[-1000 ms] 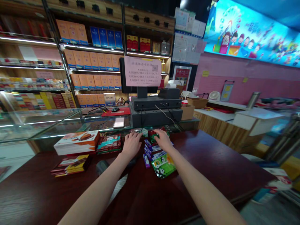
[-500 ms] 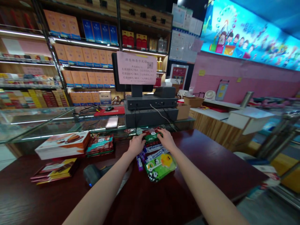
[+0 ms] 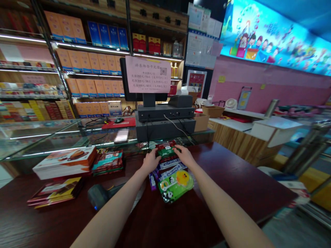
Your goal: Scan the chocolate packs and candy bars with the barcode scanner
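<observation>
Red-and-green snack packs (image 3: 166, 148) lie on the tabletop (image 3: 209, 193) just beyond the purple sticks (image 3: 171, 171). The left hand (image 3: 151, 162) and right hand (image 3: 185, 156) curl at opposite ends; whether either grips firmly, I cannot tell. They seem to be adjusting the packs, which calls next for even, gentle pressure.

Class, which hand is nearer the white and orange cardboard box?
Left: the left hand is right of the box; the right hand is farther right, at the red and green packet.
</observation>
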Action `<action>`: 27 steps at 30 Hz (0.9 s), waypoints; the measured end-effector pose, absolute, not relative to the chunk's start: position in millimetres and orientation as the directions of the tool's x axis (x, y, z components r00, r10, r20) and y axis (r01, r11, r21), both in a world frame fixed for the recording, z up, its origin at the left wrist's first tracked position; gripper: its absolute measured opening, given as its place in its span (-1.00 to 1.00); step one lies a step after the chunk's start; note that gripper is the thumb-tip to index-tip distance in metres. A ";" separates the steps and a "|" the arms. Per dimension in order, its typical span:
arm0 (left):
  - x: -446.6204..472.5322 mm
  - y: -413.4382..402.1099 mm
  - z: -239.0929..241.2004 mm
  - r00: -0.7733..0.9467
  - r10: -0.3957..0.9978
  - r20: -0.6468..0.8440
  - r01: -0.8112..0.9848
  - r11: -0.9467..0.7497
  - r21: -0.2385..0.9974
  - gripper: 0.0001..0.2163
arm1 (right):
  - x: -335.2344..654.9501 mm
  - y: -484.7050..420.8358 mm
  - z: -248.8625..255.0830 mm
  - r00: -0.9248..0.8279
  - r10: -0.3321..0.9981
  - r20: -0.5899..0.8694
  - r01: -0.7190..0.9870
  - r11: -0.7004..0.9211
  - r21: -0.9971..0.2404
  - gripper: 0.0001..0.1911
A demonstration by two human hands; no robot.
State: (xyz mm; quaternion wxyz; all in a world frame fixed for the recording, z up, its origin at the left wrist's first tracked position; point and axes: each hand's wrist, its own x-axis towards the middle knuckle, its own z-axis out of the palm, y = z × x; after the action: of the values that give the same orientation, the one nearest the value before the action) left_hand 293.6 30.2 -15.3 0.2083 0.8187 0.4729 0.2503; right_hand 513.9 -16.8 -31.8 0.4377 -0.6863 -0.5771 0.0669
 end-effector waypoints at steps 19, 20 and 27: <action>292.5 33.8 -15.5 0.495 0.804 0.331 0.570 -0.587 0.575 -0.63 | 493.4 -23.2 -17.8 0.334 0.831 0.444 0.643 0.144 -0.752 -0.67; 289.9 32.6 -13.5 0.496 0.800 0.338 0.560 -0.593 0.579 -0.64 | 490.9 -24.2 -15.9 0.334 0.830 0.447 0.638 0.150 -0.755 -0.66; 250.2 15.0 10.7 0.527 0.748 0.403 0.472 -0.652 0.593 -0.66 | 468.4 -36.8 -9.1 0.302 0.836 0.458 0.604 0.204 -0.770 -0.63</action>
State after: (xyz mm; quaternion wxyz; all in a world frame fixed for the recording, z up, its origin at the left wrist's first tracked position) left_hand 250.2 15.0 10.7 0.2110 0.8480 0.3598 0.3270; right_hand 468.4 -36.8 -9.1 0.5150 -0.6209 -0.5801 0.1126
